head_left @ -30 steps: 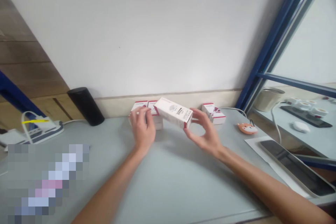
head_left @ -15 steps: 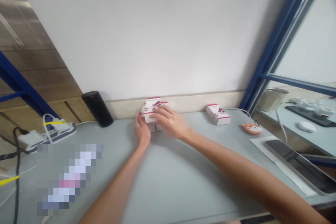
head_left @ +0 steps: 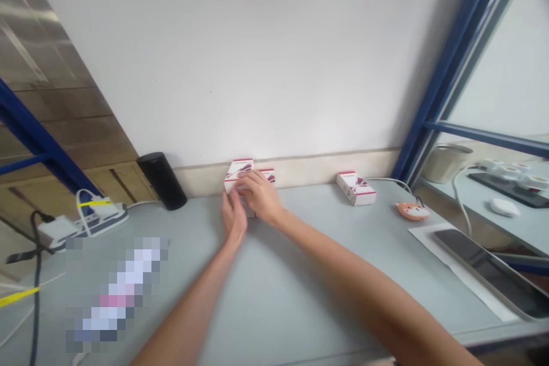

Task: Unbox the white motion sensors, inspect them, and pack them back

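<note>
Against the wall, my right hand [head_left: 262, 197] has its fingers over the front of a small white box [head_left: 240, 167] with red edges and a dark red pattern. This box rests on top of other boxes. My left hand [head_left: 234, 214] is curled against the left front of the stack, its fingertips up at the upper box's lower edge. A second, similar box [head_left: 269, 175] shows just behind my right hand. My hands hide most of the lower boxes. Farther right, another such box [head_left: 357, 189] lies alone on the grey table [head_left: 300, 286].
A black cylinder [head_left: 162, 180] stands left by the wall. Beyond it are a power strip [head_left: 103, 220] with plugs and cables. On the right lie an orange-and-white animal-shaped item [head_left: 412, 211] and a dark flat panel [head_left: 489, 269] on white paper. A blue frame [head_left: 437, 68] rises at right.
The upper box has shifted a little left on the stack, with my right hand moving left along with it. My left hand's fingers have moved slightly toward the front of the stack.
</note>
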Demonstrator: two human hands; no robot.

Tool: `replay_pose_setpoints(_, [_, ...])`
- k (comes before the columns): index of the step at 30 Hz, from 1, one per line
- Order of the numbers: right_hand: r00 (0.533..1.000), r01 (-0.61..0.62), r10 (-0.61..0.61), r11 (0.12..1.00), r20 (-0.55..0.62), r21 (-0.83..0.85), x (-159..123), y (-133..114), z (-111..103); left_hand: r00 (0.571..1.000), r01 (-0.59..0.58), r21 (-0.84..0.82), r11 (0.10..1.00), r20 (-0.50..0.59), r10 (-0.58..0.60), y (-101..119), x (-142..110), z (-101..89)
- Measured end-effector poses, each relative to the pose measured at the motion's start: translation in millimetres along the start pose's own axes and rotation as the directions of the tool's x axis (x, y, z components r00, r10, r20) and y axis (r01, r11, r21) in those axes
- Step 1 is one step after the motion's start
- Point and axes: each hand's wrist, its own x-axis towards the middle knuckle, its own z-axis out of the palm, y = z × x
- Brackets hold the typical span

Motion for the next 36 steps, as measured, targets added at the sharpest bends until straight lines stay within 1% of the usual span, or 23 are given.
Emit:
replay_pose_setpoints(3, [1.000, 0.012, -0.012, 1.000, 0.007, 0.004, 1.2, -6.3, -5.7, 1.000, -0.012, 0.029, 1.000, -0.007, 0.012, -0.1, 2.9, 0.7])
replay_pose_setpoints(5, [0.999, 0.027, -0.027, 1.000, 0.029, 0.014, -5.8, -2.5, -21.3, 0.999, -0.030, 0.043, 0.999, -0.017, 0.031, -1.5, 5.9, 1.2])
replay_pose_setpoints(7, [0.998, 0.035, -0.035, 0.999, 0.057, -0.009, -21.7, 12.6, -48.6, 0.998, -0.050, 0.060, 0.997, -0.032, 0.052, -3.6, 9.0, 1.8])
replay_pose_setpoints(9, [0.997, 0.039, -0.029, 0.989, 0.077, -0.142, -45.7, 37.9, -85.1, 0.997, -0.064, 0.080, 0.995, -0.047, 0.068, -6.2, 12.0, 2.3])
replay_pose_setpoints(11, [0.990, -0.092, 0.121, 0.940, 0.070, -0.330, -74.4, 67.3, -124.8, 0.995, -0.073, 0.093, 0.993, -0.054, 0.079, -8.9, 14.6, 3.1])
replay_pose_setpoints(12, [0.971, -0.198, 0.235, 0.887, 0.037, -0.418, -88.9, 81.3, -143.4, 0.995, -0.077, 0.098, 0.992, -0.056, 0.083, -10.1, 15.7, 3.6])
replay_pose_setpoints(13, [0.930, -0.332, 0.367, 0.809, -0.023, -0.485, -102.6, 93.9, -160.0, 0.995, -0.079, 0.103, 0.992, -0.058, 0.085, -10.9, 16.6, 4.1])
replay_pose_setpoints(14, [0.859, -0.481, 0.499, 0.704, -0.117, -0.522, -115.0, 104.7, -174.2, 0.994, -0.082, 0.107, 0.991, -0.061, 0.089, -11.2, 17.1, 4.6])
replay_pose_setpoints(17, [0.732, -0.649, 0.644, 0.562, -0.222, -0.513, -140.7, 125.4, -199.8, 0.991, -0.111, 0.114, 0.987, -0.067, 0.120, -6.1, 15.3, 5.2])
replay_pose_setpoints(20, [0.670, -0.709, 0.711, 0.527, -0.213, -0.468, -147.0, 130.6, -205.8, 0.966, -0.201, 0.125, 0.972, -0.141, 0.218, 10.0, 5.2, 4.7])
replay_pose_setpoints(22, [0.655, -0.728, 0.731, 0.544, -0.191, -0.417, -143.1, 127.2, -204.1, 0.912, -0.329, 0.161, 0.931, -0.203, 0.357, 24.4, -6.7, 5.1])
replay_pose_setpoints(23, [0.653, -0.735, 0.737, 0.560, -0.177, -0.382, -140.0, 123.9, -202.3, 0.828, -0.479, 0.202, 0.854, -0.219, 0.516, 31.5, -14.0, 6.1])
replay_pose_setpoints(25, [0.654, -0.743, 0.743, 0.598, -0.139, -0.300, -133.7, 114.4, -196.9, 0.640, -0.731, 0.217, 0.647, -0.111, 0.761, 43.2, -30.2, 9.9])
replay_pose_setpoints(27, [0.675, -0.735, 0.733, 0.657, -0.085, -0.170, -129.0, 102.2, -189.7, 0.569, -0.820, 0.140, 0.555, 0.096, 0.817, 50.5, -46.8, 15.5])
replay_pose_setpoints(28, [0.693, -0.721, 0.720, 0.690, -0.051, -0.061, -127.4, 95.4, -185.8, 0.531, -0.846, 0.069, 0.529, 0.202, 0.823, 52.7, -54.6, 18.6])
replay_pose_setpoints(29, [0.715, -0.698, 0.700, 0.714, -0.006, 0.060, -126.4, 88.2, -181.7, 0.518, -0.840, -0.001, 0.543, 0.300, 0.801, 54.4, -61.8, 21.7])
replay_pose_setpoints(30, [0.735, -0.672, 0.677, 0.719, 0.039, 0.177, -125.7, 80.5, -177.7, 0.543, -0.797, -0.047, 0.602, 0.379, 0.749, 55.8, -68.3, 24.6])
replay_pose_setpoints(31, [0.756, -0.643, 0.650, 0.713, 0.082, 0.282, -125.3, 72.5, -174.0, 0.604, -0.716, -0.070, 0.695, 0.437, 0.667, 57.6, -73.9, 27.3])
replay_pose_setpoints(32, [0.780, -0.611, 0.615, 0.704, 0.119, 0.362, -125.0, 64.1, -170.8, 0.708, -0.583, -0.061, 0.810, 0.451, 0.543, 60.0, -78.8, 29.6])
replay_pose_setpoints(33, [0.804, -0.577, 0.577, 0.694, 0.148, 0.430, -124.8, 55.6, -168.2, 0.816, -0.409, -0.053, 0.911, 0.426, 0.391, 63.2, -82.8, 31.4])
replay_pose_setpoints(34, [0.825, -0.550, 0.534, 0.680, 0.188, 0.485, -124.8, 47.0, -166.2, 0.880, -0.224, -0.080, 0.971, 0.412, 0.237, 67.1, -86.1, 32.7])
replay_pose_setpoints(35, [0.838, -0.537, 0.491, 0.663, 0.238, 0.522, -124.8, 38.7, -164.9, 0.899, -0.064, -0.115, 0.991, 0.425, 0.108, 71.4, -88.7, 33.4])
replay_pose_setpoints(36, [0.841, -0.539, 0.456, 0.644, 0.293, 0.544, -125.1, 31.0, -164.4, 0.888, 0.046, -0.141, 0.989, 0.459, 0.024, 75.8, -90.9, 33.4])
